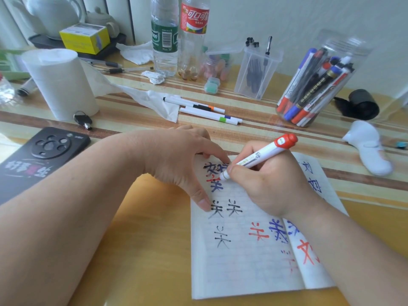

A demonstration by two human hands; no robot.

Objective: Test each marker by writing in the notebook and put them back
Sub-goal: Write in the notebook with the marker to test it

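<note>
1. Two hands are busy on the near side of the desk (154,250). I judge the writing test is the step in hand, with one marker (262,154) at work on the open notebook (242,266).
2. The right hand (271,186) grips that marker in a writing hold. Its nib end is down on the far part of the left page, and a red cap sits on its back end.
3. The left hand (176,155) lies spread with fingers straight. Thumb and forefinger press the page flat just left of the nib.
4. The next move, I judge, calls for finishing the stroke, lifting off and moving the cap from tail to nib. The marker then goes to the clear jar (318,85) of markers at far right, well apart from the notebook.
5. The pages carry repeated black, red and blue characters resembling 关. The cola bottle (194,29) at the far edge shows 可口可. The green print on the marker's barrel is too small for me to read.
</note>
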